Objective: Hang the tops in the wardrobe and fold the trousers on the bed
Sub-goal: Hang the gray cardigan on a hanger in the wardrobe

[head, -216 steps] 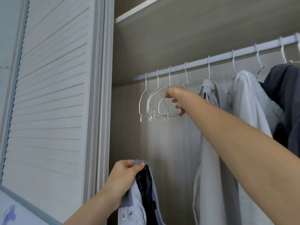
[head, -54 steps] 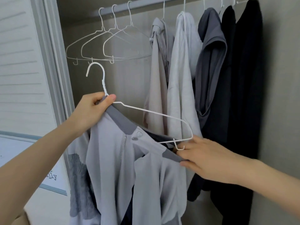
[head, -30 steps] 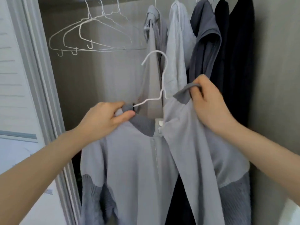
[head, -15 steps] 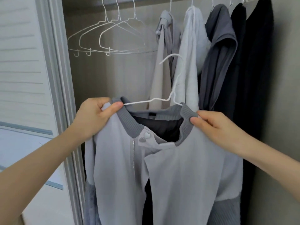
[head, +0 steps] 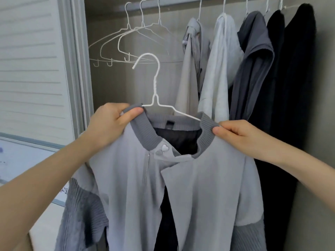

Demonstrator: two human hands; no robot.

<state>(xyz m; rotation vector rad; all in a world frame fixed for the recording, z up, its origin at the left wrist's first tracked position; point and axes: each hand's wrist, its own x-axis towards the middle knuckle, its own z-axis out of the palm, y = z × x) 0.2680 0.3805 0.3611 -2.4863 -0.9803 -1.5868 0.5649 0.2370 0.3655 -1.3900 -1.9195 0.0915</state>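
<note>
Both the left hand [head: 110,125] and right hand [head: 241,136] pinch the soft grey jacket's [head: 181,187] ribbed collar over a probably springy wire hanger [head: 155,91]; lift by its hook.

Left hand [head: 110,124] and right hand [head: 239,134] pinch the grey jacket's [head: 181,187] collar on a white hanger [head: 155,84].

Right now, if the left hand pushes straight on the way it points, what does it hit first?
Probably the beige top hanging on the rail, past the hanger neck. The left hand points up-right from the jacket collar; depth unclear.
</note>
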